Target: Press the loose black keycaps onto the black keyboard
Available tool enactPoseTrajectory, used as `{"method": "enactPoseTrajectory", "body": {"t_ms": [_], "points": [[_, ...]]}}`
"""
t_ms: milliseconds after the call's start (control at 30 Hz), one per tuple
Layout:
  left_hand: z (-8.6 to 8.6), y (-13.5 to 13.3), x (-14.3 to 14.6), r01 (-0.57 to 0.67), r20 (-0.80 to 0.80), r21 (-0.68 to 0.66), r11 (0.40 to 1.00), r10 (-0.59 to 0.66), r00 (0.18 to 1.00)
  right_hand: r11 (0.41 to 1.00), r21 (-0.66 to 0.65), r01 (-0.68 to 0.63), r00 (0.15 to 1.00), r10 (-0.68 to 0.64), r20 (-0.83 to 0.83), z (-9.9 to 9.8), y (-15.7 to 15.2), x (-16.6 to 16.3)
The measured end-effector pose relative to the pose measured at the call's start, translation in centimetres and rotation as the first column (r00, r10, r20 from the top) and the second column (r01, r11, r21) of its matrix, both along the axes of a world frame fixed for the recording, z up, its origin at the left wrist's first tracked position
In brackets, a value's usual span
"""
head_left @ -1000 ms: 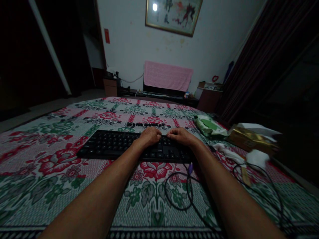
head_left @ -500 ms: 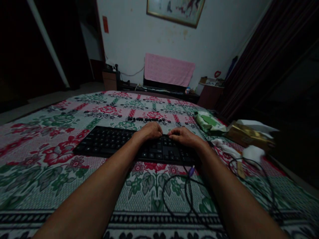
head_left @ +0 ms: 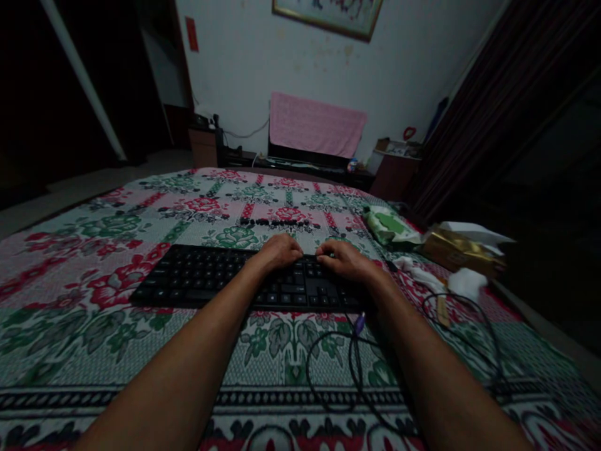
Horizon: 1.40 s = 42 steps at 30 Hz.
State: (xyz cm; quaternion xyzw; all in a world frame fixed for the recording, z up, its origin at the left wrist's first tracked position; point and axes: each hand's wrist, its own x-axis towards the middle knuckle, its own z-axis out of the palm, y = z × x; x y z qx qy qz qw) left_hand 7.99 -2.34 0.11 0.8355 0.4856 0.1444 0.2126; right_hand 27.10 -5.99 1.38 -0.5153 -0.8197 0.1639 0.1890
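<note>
A black keyboard (head_left: 188, 275) lies on the flowered bedspread, its top edge away from me. Over its top edge, right of the middle, my left hand (head_left: 280, 250) is closed, thumb and fingertips pressed together. Close beside it my right hand (head_left: 342, 258) also pinches, at the top edge above the right-hand keys. Anything between the fingertips is too small or hidden to make out. Beyond the hands, small black pieces (head_left: 277, 222) that look like loose keycaps form a row on the bedspread. Both forearms cover part of the keyboard.
A black cable (head_left: 350, 363) with a purple plug (head_left: 359, 323) loops in front of the keyboard. To the right lie a green-and-white packet (head_left: 389, 225), a gold box (head_left: 462, 254) and crumpled white tissue (head_left: 467, 283). A pink cloth (head_left: 317, 125) hangs over a screen at the far wall.
The camera view has shifted slightly. Both hands stay at the keyboard's top edge, with only a slight shift of the fingers.
</note>
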Motion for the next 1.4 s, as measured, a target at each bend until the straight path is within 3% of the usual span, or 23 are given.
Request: {"method": "enactPoseTrajectory", "body": {"t_ms": [133, 233, 500, 833, 1133, 1400], "points": [[-0.1, 0.0, 0.0, -0.005, 0.0, -0.018, 1.0, 0.005, 1.0, 0.986, -0.16, 0.05, 0.972, -0.085, -0.219, -0.2, 0.3, 0.6], [0.1, -0.1, 0.1, -0.005, -0.007, -0.003, 1.0, 0.005, 1.0, 0.975, -0.211, 0.065, 0.95, -0.125, -0.286, -0.3, 0.5, 0.9], [0.0, 0.0, 0.2, -0.039, -0.011, 0.002, 0.999, 0.039, 0.999, 0.987, -0.147, 0.069, 0.979, -0.095, -0.181, -0.7, 0.8, 0.3], [0.2, -0.1, 0.2, -0.037, -0.019, 0.01, 0.999, 0.037, 0.999, 0.986, -0.161, 0.053, 0.993, -0.069, -0.099, -0.3, 1.0, 0.4], [0.2, -0.3, 0.3, -0.057, -0.012, 0.026, 0.998, 0.058, 0.998, 0.998, 0.009, 0.055, 0.973, -0.056, 0.226, 1.3, 0.9, -1.3], [0.2, -0.2, 0.2, -0.024, -0.028, 0.042, 0.999, 0.025, 0.999, 0.994, -0.061, 0.094, 0.986, -0.085, 0.142, 1.3, 1.2, -0.9]]}}
